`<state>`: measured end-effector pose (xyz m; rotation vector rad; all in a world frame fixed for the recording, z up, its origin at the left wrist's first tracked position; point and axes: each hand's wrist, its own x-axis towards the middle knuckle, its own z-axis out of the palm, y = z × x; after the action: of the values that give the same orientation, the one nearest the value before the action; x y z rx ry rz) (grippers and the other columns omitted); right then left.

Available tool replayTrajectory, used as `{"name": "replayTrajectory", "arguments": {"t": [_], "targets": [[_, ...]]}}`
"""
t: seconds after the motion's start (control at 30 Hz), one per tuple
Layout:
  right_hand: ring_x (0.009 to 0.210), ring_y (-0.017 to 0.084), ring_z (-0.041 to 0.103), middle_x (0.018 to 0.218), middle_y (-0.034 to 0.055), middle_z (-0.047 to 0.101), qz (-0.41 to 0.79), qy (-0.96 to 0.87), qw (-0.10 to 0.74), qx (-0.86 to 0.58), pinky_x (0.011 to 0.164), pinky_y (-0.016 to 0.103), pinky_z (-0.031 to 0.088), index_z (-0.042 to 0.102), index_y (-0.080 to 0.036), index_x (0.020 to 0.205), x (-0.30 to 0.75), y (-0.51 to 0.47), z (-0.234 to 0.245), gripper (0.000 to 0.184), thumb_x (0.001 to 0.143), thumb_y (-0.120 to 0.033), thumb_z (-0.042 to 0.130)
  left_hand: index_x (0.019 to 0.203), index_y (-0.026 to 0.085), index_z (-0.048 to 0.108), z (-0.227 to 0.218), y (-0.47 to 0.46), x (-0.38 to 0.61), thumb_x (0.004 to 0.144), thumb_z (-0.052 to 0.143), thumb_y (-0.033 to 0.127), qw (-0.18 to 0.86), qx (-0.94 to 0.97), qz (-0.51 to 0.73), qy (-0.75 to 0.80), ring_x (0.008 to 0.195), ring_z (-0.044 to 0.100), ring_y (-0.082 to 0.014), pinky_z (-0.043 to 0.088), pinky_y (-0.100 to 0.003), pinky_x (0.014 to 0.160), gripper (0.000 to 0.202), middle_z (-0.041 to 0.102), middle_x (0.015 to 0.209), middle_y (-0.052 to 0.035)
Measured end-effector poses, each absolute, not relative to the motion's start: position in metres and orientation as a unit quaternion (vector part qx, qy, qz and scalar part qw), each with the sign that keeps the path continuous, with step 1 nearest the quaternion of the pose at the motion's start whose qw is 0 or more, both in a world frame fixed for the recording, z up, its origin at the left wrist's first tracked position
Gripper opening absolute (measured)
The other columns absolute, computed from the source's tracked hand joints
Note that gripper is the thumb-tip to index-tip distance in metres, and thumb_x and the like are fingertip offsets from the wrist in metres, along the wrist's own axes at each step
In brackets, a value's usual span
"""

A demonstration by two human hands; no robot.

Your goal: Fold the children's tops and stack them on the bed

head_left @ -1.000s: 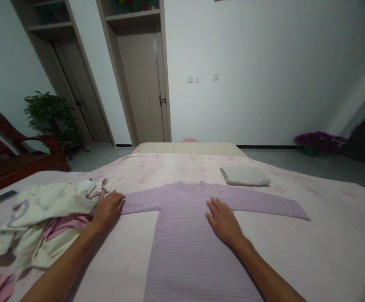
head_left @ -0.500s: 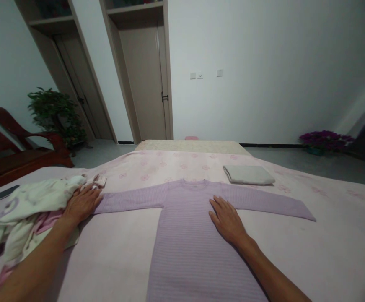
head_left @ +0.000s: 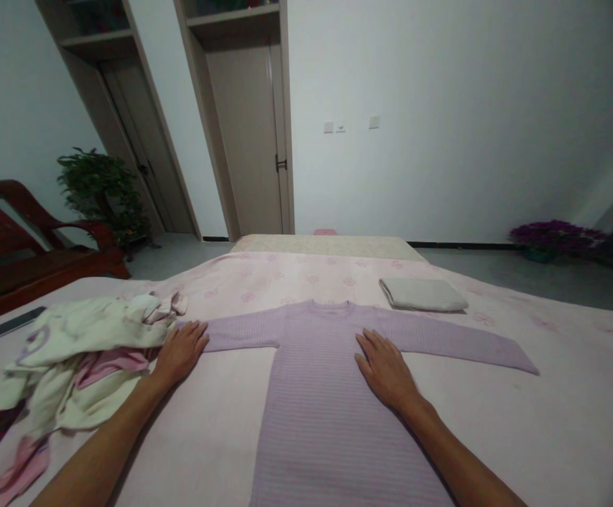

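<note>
Head view: the upper half of the frame is filled by a white wall point(head_left: 443, 105), and most of the lower half is taken up by a pale pink flowered cloth point(head_left: 549, 429). Two grey-brown doors point(head_left: 245, 141) are seen at upper left. A purple striped long-sleeved shirt point(head_left: 327, 422) is laid out flat on the cloth, its body running from the centre to the bottom edge, its neckline towards the top, its sleeves stretched to both sides. Rumpled white and pink clothes point(head_left: 89, 324) are heaped at left. Behind them a dark red wooden bench point(head_left: 79, 264) is cut off by the left edge, with a leafy plant point(head_left: 100, 183) just beside it. The right hand point(head_left: 388, 370) is laid palm down on the shirt's chest, right of centre, fingers slightly spread. The left hand point(head_left: 182, 352) is rested at the end of the left-side sleeve, fingers close together; whether fabric is pinched cannot be told. Purple flowers point(head_left: 557, 236) are seen near the right edge, and a folded grey cloth point(head_left: 423, 294) is set just above the right-side sleeve.
</note>
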<state>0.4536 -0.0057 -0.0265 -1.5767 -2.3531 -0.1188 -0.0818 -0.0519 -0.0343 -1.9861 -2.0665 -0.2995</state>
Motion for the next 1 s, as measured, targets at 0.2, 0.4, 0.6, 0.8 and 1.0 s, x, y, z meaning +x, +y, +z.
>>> {"name": "replayTrajectory", "arguments": {"t": [0.2,0.4,0.6,0.8,1.0], "targets": [[0.143,0.027,0.035,0.152,0.012,0.045,-0.038,-0.818,0.155,-0.552,0.118,0.046,0.024,0.052,-0.016,0.142,0.454,-0.006,-0.028,0.051,0.099,-0.04,0.038,0.135,0.005,0.053,-0.027,-0.041,-0.124,0.097,0.03,0.036,0.109,-0.624,-0.107,-0.766,0.133,0.05,-0.028,0.032,-0.041,0.115,0.054,0.056,0.14,-0.0203],[0.144,0.027,0.034,0.153,0.0114,0.044,-0.027,-0.818,0.153,-0.554,0.118,0.047,0.023,0.051,-0.017,0.143,0.455,-0.006,-0.026,0.052,0.099,-0.041,0.037,0.134,0.002,0.053,-0.025,-0.025,-0.126,0.095,0.032,0.034,0.086,-0.62,-0.113,-0.771,0.13,0.054,-0.0318,0.036,-0.045,0.113,0.055,0.057,0.138,-0.0242],[0.144,0.027,0.034,0.153,0.0115,0.044,-0.025,-0.817,0.152,-0.555,0.119,0.047,0.022,0.051,-0.017,0.143,0.453,-0.009,-0.022,0.052,0.099,-0.041,0.038,0.131,0.008,0.056,-0.014,-0.032,-0.135,0.088,0.036,0.032,0.067,-0.638,-0.124,-0.757,0.129,0.055,-0.0271,0.038,-0.04,0.112,0.053,0.061,0.136,-0.0164],[0.143,0.027,0.035,0.151,0.0122,0.046,-0.026,-0.817,0.158,-0.554,0.118,0.047,0.023,0.051,-0.017,0.142,0.454,-0.007,-0.026,0.051,0.099,-0.04,0.038,0.131,0.011,0.056,0.0,-0.042,-0.14,0.07,0.042,0.014,0.033,-0.67,-0.107,-0.734,0.125,0.057,-0.0239,0.04,-0.035,0.11,0.063,0.063,0.134,-0.0122],[0.143,0.027,0.035,0.152,0.0111,0.045,-0.029,-0.82,0.162,-0.548,0.118,0.047,0.022,0.051,-0.018,0.142,0.455,-0.005,-0.029,0.051,0.099,-0.041,0.038,0.139,0.01,0.051,0.002,-0.05,-0.15,0.062,0.046,0.006,0.073,-0.676,-0.065,-0.73,0.124,0.056,-0.0297,0.037,-0.041,0.11,0.077,0.065,0.127,-0.0173]]}}
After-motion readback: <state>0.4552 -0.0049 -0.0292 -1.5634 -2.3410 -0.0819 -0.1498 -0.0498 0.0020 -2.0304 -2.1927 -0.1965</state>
